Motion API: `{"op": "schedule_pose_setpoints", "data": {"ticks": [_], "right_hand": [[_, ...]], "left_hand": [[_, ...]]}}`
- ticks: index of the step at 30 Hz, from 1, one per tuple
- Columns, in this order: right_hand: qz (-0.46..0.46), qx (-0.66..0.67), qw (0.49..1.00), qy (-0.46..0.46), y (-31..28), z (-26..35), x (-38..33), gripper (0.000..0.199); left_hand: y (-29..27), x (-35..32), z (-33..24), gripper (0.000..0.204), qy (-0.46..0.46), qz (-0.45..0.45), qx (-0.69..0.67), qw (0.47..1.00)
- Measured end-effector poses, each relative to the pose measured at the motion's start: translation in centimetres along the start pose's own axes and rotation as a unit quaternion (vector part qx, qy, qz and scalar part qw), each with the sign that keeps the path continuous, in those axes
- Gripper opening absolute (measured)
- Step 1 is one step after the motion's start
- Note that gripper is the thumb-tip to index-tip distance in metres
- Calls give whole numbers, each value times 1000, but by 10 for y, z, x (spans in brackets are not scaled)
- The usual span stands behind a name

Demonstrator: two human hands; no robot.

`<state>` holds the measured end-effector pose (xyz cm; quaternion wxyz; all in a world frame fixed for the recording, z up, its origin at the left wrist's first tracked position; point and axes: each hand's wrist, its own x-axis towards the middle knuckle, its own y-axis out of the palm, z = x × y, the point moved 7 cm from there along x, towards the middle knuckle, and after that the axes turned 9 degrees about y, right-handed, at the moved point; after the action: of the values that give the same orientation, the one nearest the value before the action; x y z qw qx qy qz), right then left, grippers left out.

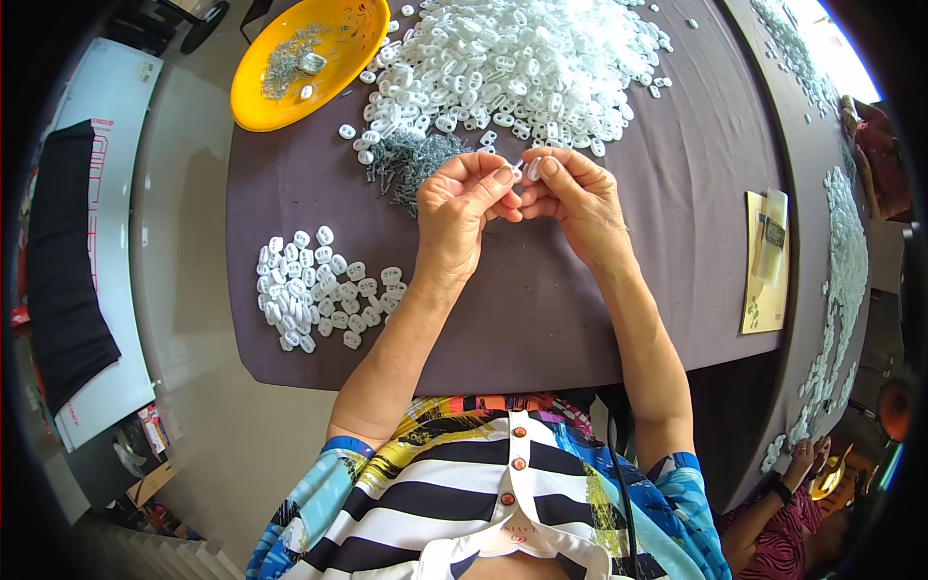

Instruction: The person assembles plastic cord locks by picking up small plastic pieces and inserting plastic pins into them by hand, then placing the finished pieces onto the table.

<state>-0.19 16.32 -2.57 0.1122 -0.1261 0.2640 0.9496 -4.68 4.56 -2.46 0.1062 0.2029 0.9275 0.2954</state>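
Note:
Both my hands meet above the table in front of a heap of small white oval plastic pieces. My left hand is closed in a pinch on a tiny white piece, mostly hidden by the fingertips. Between the thumb and forefinger of my right hand is a white oval plastic piece. The fingertips of the two hands nearly touch. Just beyond my left hand lies a pile of small grey metal parts, too small to name exactly. Left of my left forearm, white pieces with dark marks are gathered loosely.
A yellow dish with thin metal bits stands at the far left. On the right lie a tan booklet and a clear case. Another table bears more white pieces; a co-worker's hand is at its near end.

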Motion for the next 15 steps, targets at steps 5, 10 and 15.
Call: {"op": "schedule_pose_setpoints", "data": {"ticks": [5,10,15], "right_hand": [[-24,-12,1000,-14,0,4,-3,22],[-31,-98,994,-37,3,9,-4,23],[-53,-102,992,-57,4,15,-7,20]], "left_hand": [[-1,0,1,9,10,-13,45,999],[-2,0,0,9,14,-20,65,998],[-4,0,1,9,15,-33,73,997]]}}
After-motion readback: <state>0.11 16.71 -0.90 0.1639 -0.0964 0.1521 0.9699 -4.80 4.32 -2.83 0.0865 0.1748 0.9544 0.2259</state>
